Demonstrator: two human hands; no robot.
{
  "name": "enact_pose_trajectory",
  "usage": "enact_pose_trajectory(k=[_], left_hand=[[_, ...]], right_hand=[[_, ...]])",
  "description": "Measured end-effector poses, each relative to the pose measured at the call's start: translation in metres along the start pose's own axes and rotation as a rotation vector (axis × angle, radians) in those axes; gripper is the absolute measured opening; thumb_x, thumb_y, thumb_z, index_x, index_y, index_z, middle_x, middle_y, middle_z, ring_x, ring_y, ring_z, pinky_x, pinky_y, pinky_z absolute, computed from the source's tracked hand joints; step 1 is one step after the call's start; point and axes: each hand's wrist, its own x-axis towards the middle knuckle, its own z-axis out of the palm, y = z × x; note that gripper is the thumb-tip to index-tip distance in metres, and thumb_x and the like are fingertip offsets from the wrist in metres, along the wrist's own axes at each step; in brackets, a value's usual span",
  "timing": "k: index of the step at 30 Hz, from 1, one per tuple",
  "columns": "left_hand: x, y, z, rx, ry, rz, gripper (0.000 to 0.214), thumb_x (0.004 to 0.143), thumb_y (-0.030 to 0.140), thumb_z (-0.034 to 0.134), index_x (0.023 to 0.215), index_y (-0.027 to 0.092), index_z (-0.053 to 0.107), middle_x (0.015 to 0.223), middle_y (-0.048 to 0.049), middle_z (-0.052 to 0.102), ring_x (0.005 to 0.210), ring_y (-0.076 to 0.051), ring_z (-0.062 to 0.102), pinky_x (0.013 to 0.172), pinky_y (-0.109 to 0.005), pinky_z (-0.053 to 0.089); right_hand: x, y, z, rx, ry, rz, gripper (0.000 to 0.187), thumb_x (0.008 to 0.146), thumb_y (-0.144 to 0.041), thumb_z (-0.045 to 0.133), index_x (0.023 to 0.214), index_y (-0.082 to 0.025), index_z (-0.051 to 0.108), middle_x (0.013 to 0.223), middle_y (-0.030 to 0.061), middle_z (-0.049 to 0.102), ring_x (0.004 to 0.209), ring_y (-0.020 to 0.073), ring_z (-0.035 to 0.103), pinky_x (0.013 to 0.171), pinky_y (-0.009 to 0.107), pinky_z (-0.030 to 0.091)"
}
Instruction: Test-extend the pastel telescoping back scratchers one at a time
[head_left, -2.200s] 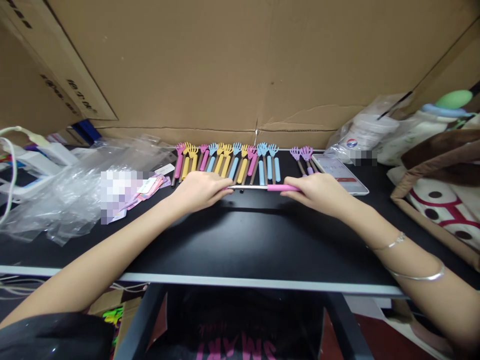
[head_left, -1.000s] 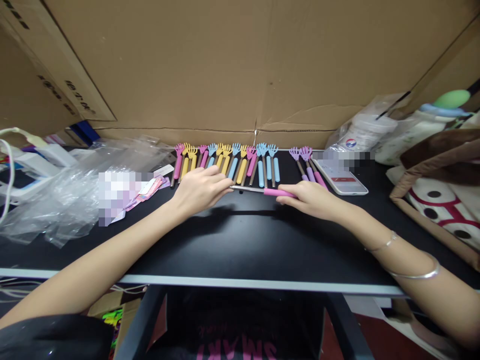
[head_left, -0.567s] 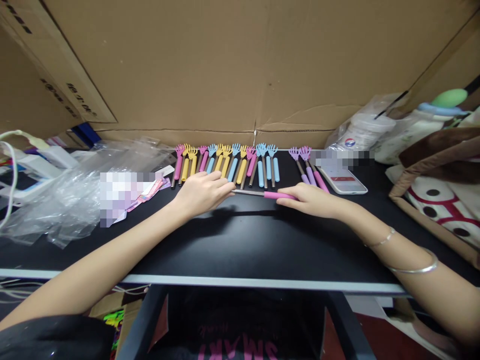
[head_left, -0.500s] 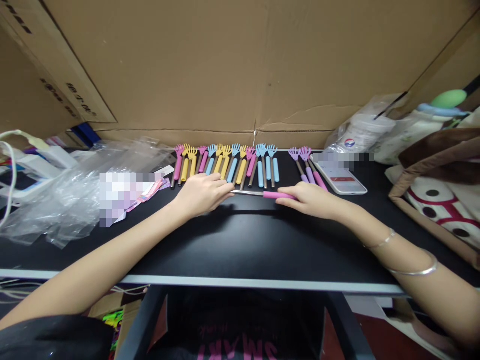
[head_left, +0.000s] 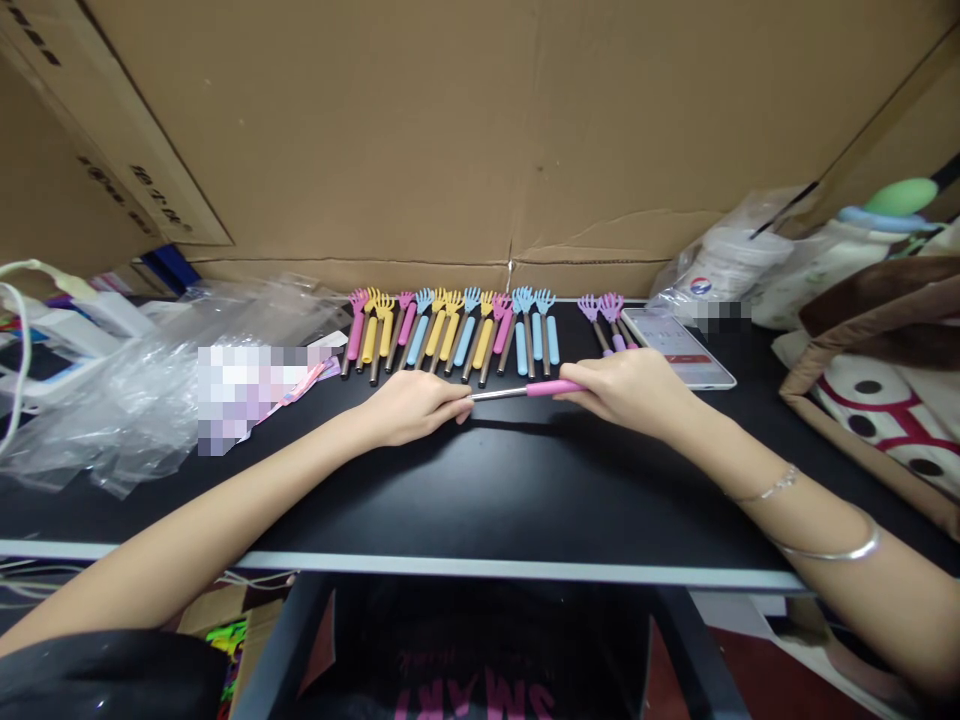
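Between my hands, above the black desk, is a back scratcher [head_left: 546, 388] with a pink grip and a thin metal rod. My left hand [head_left: 411, 408] is closed around the rod's left end, hiding whatever is there. My right hand [head_left: 624, 392] is closed on the pink grip at the other end. Behind them lies a row of several back scratchers [head_left: 466, 340] in pink, yellow and blue, claw ends toward the cardboard. Two with purple claws [head_left: 601, 308] lie apart on the right, their lower parts partly hidden by my right hand.
Clear plastic bags [head_left: 127, 390] and pinkish cards [head_left: 300, 385] lie on the left of the desk [head_left: 480, 500]. A phone [head_left: 686, 350], a bagged cup [head_left: 724, 265] and a brown-and-white bag [head_left: 885, 400] are on the right. Cardboard [head_left: 375, 130] stands along the back.
Both hands still hold the back scratcher. My left hand has dropped slightly toward me, tilting the rod a little. My right hand has risen and turned slightly, now covering more of the purple handles.
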Motion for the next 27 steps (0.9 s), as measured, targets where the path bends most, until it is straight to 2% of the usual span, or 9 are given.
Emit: enact_pose_trajectory(k=[3,9,14,17,20,24,27], left_hand=[[0.0,-0.001,0.003,0.015,0.052,-0.006,0.037,0.1,0.036,0.035,0.08,0.022,0.063,0.068,0.0026,0.067,0.062,-0.014,0.062,0.056,-0.024,0.033],[0.0,-0.003,0.009,0.25,0.357,0.001,0.033,0.099,0.035,0.039,0.082,0.02,0.063,0.073,-0.0019,0.067,0.068,-0.015,0.063,0.052,-0.024,0.029],[-0.001,-0.005,0.009,0.345,0.494,0.059,0.037,0.1,0.034,0.037,0.079,0.02,0.064,0.071,-0.0023,0.067,0.07,-0.015,0.061,0.053,-0.025,0.031],[-0.001,-0.003,0.006,0.403,0.529,0.08,0.037,0.1,0.035,0.038,0.078,0.019,0.063,0.069,-0.0018,0.066,0.069,-0.015,0.059,0.054,-0.026,0.032],[-0.002,-0.001,0.003,0.485,0.556,0.119,0.034,0.099,0.033,0.042,0.076,0.019,0.062,0.064,-0.0011,0.063,0.067,-0.015,0.056,0.055,-0.028,0.03],[-0.003,0.0,-0.002,0.582,0.611,0.174,0.028,0.098,0.027,0.047,0.074,0.019,0.06,0.063,-0.0005,0.062,0.065,-0.015,0.054,0.056,-0.029,0.029],[-0.002,0.0,-0.002,0.6,0.61,0.182,0.027,0.097,0.026,0.048,0.075,0.019,0.061,0.063,-0.0007,0.062,0.066,-0.016,0.054,0.057,-0.029,0.03]], right_hand=[[0.001,-0.003,-0.004,-0.001,-0.014,0.03,0.057,0.098,-0.056,0.025,0.072,-0.019,0.061,0.059,0.0047,0.064,0.05,0.0127,0.052,0.05,0.026,0.017],[0.0,-0.006,-0.004,-0.004,-0.029,0.103,0.053,0.098,-0.054,0.029,0.073,-0.02,0.061,0.059,0.0056,0.065,0.052,0.014,0.055,0.05,0.026,0.016],[0.0,-0.006,-0.001,0.06,-0.115,0.125,0.049,0.098,-0.053,0.03,0.084,-0.02,0.064,0.061,0.0065,0.066,0.054,0.0163,0.057,0.051,0.026,0.018],[0.001,-0.005,-0.001,0.189,-0.188,0.131,0.042,0.097,-0.05,0.035,0.087,-0.021,0.063,0.062,0.0052,0.064,0.056,0.0167,0.056,0.052,0.025,0.02],[0.002,-0.006,0.0,0.423,-0.263,0.13,0.039,0.095,-0.049,0.037,0.086,-0.021,0.062,0.061,0.0017,0.06,0.054,0.0144,0.052,0.053,0.025,0.024],[0.002,-0.008,0.002,0.736,-0.359,0.14,0.044,0.094,-0.056,0.037,0.082,-0.019,0.058,0.061,-0.001,0.053,0.054,0.012,0.046,0.054,0.025,0.028],[0.003,-0.009,0.004,0.849,-0.402,0.14,0.047,0.092,-0.058,0.037,0.077,-0.018,0.056,0.062,-0.0015,0.05,0.055,0.0116,0.044,0.054,0.025,0.029]])
